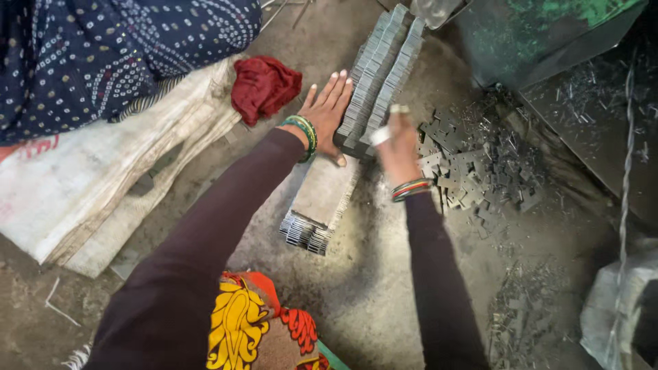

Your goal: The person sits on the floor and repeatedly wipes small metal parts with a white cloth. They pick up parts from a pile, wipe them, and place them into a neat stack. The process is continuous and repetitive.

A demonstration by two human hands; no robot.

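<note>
Left hand (327,109), fingers spread flat, presses against the left edge of the long double row of thin grey stamped metal plates (381,68), which runs toward 12 o'clock. Right hand (397,147) rests on the row's near end at its right edge; whether its fingers are closed I cannot tell. Loose grey metal scraps (473,168) crowd the 3 o'clock side. A shorter grey plate bundle (319,205) lies at 6 o'clock, a crumpled red cloth (264,85) at 9 o'clock, on gritty concrete floor (373,274).

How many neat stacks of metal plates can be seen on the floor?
2: a long double-row stack between the left hand and right hand, and a shorter stack nearer. Loose plates may hide more.
</note>
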